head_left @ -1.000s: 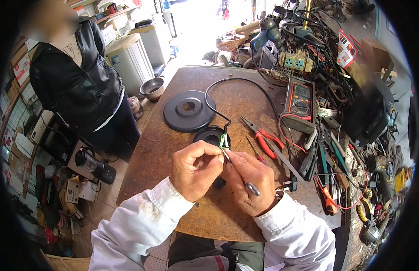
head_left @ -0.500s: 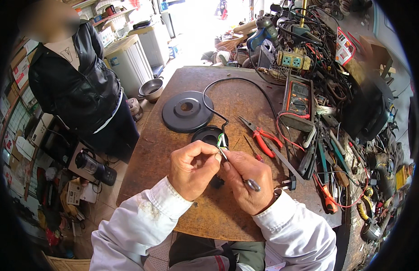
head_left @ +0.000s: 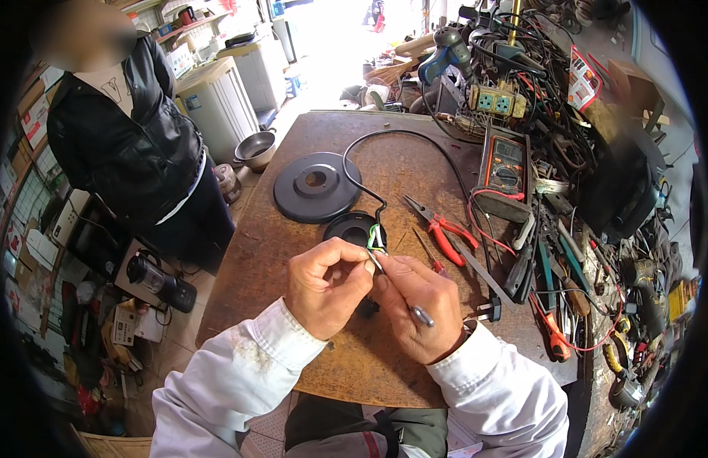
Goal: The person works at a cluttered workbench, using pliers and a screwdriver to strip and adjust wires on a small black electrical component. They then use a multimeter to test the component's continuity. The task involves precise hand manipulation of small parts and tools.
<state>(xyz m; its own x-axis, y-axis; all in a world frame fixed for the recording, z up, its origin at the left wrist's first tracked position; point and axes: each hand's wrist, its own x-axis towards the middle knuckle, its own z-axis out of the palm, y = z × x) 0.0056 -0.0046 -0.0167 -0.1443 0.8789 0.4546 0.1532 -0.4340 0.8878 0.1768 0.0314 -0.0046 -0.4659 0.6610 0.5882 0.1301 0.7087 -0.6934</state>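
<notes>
My left hand (head_left: 323,286) is closed, thumb and forefinger pinching a thin wire end over the workbench. My right hand (head_left: 419,309) grips a slim tool with a rounded metallic end (head_left: 422,315); its tip meets the wire at the left fingertips, and its kind is hidden by the fingers. Green and white wires (head_left: 376,239) come out of a black cable (head_left: 400,133) just beyond my fingers. Behind them lies a round black housing (head_left: 349,227), partly covered by my hands. A dark disc-shaped base with a central hole (head_left: 297,200) rests farther back on the left.
Red-handled pliers (head_left: 449,238), a small screwdriver (head_left: 430,253) and a black plug (head_left: 489,308) lie right of my hands on the wooden workbench (head_left: 247,298). A multimeter (head_left: 508,164) and heaped hand tools crowd the right side. A person in a black jacket (head_left: 133,130) stands at left.
My right hand and its tool have shifted and turned slightly, with more of the wires showing above the fingertips. My left hand keeps its pinch in nearly the same place.
</notes>
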